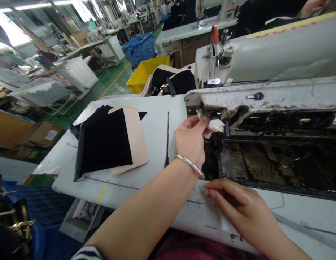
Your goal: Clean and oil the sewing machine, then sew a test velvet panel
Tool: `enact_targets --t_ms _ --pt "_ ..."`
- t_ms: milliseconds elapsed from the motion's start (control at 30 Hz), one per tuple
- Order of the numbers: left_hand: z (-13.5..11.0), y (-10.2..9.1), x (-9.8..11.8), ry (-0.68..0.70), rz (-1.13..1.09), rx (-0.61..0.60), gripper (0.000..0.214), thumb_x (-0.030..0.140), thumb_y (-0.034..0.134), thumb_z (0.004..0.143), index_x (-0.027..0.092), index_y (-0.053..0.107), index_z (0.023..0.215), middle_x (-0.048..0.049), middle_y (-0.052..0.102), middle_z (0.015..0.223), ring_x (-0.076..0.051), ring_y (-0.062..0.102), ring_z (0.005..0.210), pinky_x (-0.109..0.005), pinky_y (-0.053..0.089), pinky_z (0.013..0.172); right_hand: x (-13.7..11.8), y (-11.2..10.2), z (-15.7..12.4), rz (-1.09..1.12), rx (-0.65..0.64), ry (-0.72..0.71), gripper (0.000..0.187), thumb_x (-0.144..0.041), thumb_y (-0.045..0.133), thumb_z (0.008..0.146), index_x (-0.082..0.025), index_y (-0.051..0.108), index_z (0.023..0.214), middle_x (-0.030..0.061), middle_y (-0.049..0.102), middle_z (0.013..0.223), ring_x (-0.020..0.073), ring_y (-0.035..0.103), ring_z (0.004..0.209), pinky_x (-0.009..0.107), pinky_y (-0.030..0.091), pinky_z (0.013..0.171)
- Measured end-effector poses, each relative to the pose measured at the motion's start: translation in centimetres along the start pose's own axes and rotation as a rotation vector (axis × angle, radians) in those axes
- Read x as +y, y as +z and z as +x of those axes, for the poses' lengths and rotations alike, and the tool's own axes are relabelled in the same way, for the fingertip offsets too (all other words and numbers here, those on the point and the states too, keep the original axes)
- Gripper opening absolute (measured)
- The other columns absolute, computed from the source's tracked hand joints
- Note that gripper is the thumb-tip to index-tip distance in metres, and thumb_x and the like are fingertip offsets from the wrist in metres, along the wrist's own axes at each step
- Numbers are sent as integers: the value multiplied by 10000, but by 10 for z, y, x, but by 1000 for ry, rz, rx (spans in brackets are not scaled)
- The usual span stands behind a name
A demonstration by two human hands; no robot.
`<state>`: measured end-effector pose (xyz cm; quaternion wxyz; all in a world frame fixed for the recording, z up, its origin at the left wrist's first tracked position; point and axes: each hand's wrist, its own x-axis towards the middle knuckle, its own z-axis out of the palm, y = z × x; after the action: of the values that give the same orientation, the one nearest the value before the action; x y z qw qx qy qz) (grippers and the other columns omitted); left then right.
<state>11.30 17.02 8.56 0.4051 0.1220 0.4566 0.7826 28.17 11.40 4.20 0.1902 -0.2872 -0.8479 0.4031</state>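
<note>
My left hand (191,139), with a silver bangle at its wrist, pinches a crumpled white tissue (216,125). It presses the tissue against the metal parts at the left end of the tipped-back sewing machine (265,95), whose underside is exposed. The exact part being touched is hidden behind the fingers and tissue. My right hand (238,202) rests by the table's front edge, just below the machine's oil pan (246,162). Its fingers are loosely bent and nothing shows in them. A thin dark screwdriver (167,139) lies on the table left of my left hand.
Black fabric pieces (104,141) and a beige panel (138,141) lie on the white table (157,177). Behind it stand a yellow crate (148,68) and a blue basket (139,47). An open drawer (81,216) hangs below at left. A grey strip (305,227) lies at right.
</note>
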Motion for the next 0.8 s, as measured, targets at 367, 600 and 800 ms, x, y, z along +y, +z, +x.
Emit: enact_targets --t_ms 367,600,800 --pt "0 -1 0 160 376 -101 211 194 798 680 129 667 833 -12 668 715 -123 639 641 -246 501 631 -3 -1 0 16 -18 -13 135 -284 506 960 -281 632 1009 -45 692 894 76 650 787 198 493 686" --pt "12 -13 8 205 681 -170 96 142 745 733 123 651 738 -9 645 626 -144 666 549 -219 495 499 -1 -4 -2 41 -36 28 131 -313 501 968 -311 625 1010 -72 679 886 61 637 775 193 481 678" --pt "18 -26 15 117 618 -192 110 216 733 761 128 699 818 -35 708 740 -162 695 623 -272 567 618 -3 0 3 160 8 72 126 -258 532 937 -270 654 967 -38 674 836 89 624 739 218 459 664"
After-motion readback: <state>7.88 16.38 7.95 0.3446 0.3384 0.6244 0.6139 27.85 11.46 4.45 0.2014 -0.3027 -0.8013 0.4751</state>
